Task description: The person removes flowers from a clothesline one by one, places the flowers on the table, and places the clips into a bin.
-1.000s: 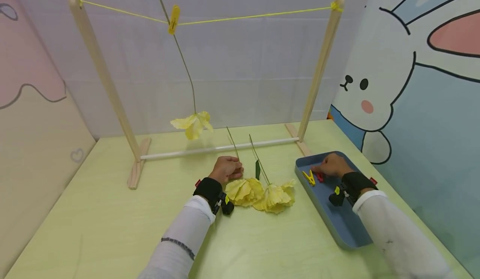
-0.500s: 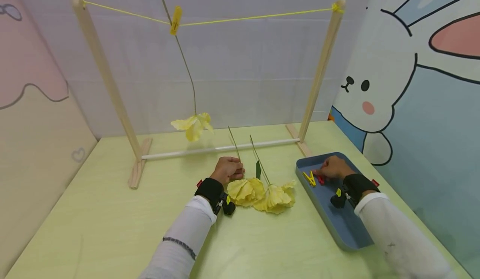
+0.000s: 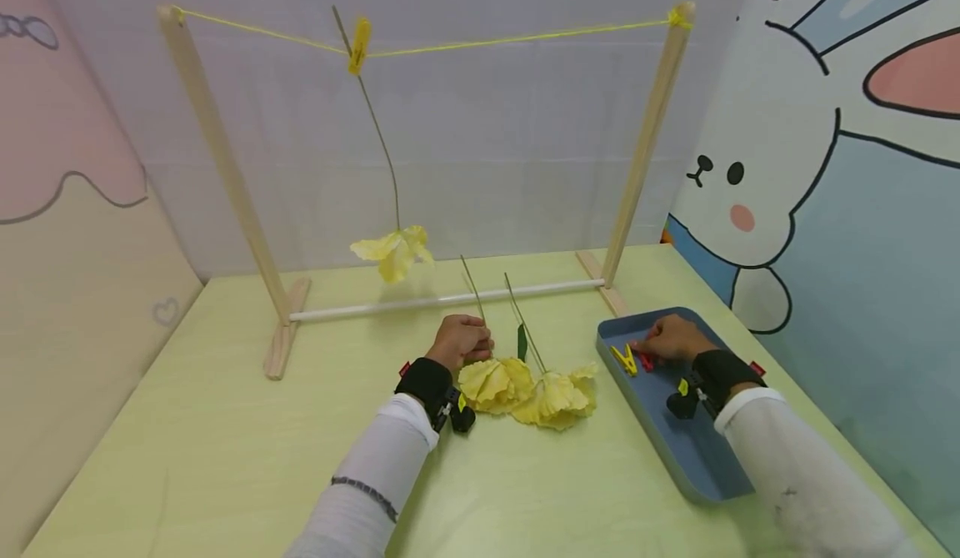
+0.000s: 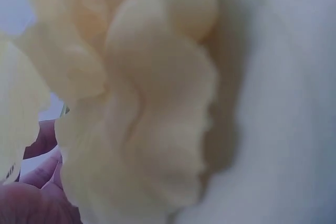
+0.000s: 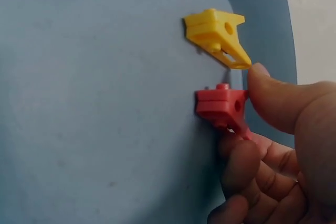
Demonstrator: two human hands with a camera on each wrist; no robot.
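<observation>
Two yellow fabric flowers lie on the table with their stems pointing away from me. My left hand (image 3: 465, 341) grips the stem of the left flower (image 3: 493, 381) just above its bloom; petals (image 4: 131, 98) fill the left wrist view. The second flower (image 3: 557, 394) lies beside it, untouched. My right hand (image 3: 663, 339) is in the blue tray (image 3: 678, 449), pinching a red clothespin (image 5: 223, 107) between thumb and fingers. A yellow clothespin (image 5: 218, 36) lies just beyond it, loose.
A wooden rack (image 3: 225, 166) stands at the back with a yellow string (image 3: 517, 39) between its posts. A yellow clip (image 3: 358, 45) on the string holds a third flower (image 3: 393, 251) hanging head down. A white rod (image 3: 442, 299) joins the feet. Walls close in on three sides.
Both hands stay where they were on the flower stem and at the red clothespin. Only the head view has shifted slightly.
</observation>
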